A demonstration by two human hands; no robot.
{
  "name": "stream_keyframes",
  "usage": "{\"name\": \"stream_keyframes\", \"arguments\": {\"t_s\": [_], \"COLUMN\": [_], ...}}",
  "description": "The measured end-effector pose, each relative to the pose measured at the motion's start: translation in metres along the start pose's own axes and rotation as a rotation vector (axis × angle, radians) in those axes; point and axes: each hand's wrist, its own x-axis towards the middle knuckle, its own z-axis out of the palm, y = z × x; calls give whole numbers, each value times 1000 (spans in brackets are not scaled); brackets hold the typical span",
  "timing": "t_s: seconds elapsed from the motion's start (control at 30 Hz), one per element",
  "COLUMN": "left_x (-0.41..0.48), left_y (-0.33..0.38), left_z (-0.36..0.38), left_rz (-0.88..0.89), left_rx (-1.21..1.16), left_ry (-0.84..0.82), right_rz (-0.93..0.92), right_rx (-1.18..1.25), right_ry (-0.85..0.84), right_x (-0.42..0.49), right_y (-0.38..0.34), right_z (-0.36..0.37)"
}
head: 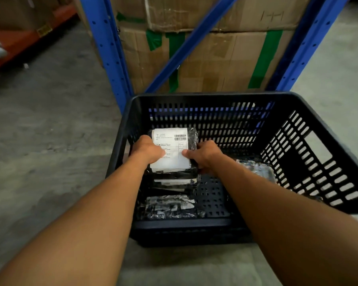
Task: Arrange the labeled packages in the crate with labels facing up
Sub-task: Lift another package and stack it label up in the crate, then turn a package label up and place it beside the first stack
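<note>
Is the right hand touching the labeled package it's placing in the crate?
Touching. Head view: right hand thumb presses the white label, fingers wrap the labeled package edge.

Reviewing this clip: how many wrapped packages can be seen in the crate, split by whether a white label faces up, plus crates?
Packages with label facing up: 1, the held package, gripped by the left hand and right hand
Packages with no label showing: 2, the near package and the right package
Partly hidden packages under the held one: cannot count
Crates: 1, the black crate
Total: 4 countable

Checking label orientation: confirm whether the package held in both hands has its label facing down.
No, the white label on the package faces up between the left hand and right hand.
</note>
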Motion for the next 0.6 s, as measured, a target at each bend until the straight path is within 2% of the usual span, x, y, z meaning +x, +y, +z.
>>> {"name": "stream_keyframes", "arguments": {"t_s": [0.17, 0.27, 0.33, 0.4, 0.47, 0.53, 0.6], "left_x": [-4, -11, -17, -26, -34, -40, -42], "left_y": [11, 23, 35, 52, 67, 77, 84], "left_z": [2, 13, 26, 46, 73, 95, 113], "left_rz": [8, 109, 302, 417, 392, 378, 478], "left_rx": [125, 247, 251, 192, 202, 293, 423], "left_ry": [31, 246, 366, 276, 134, 155, 249], "right_rz": [12, 29, 27, 50, 127, 254, 308], "right_rx": [-106, -178, -288, -362, -396, -437, -449], "right_ry": [-68, -131, -51, 27, 43, 35, 37], "right_x": [-3, -10, -12, -12, -12, -14, -11], "right_y": [-6, -2, 4, 17, 39, 62, 82], "right_z": [-7, -30, -55, -85, -114, -134, -146]}}
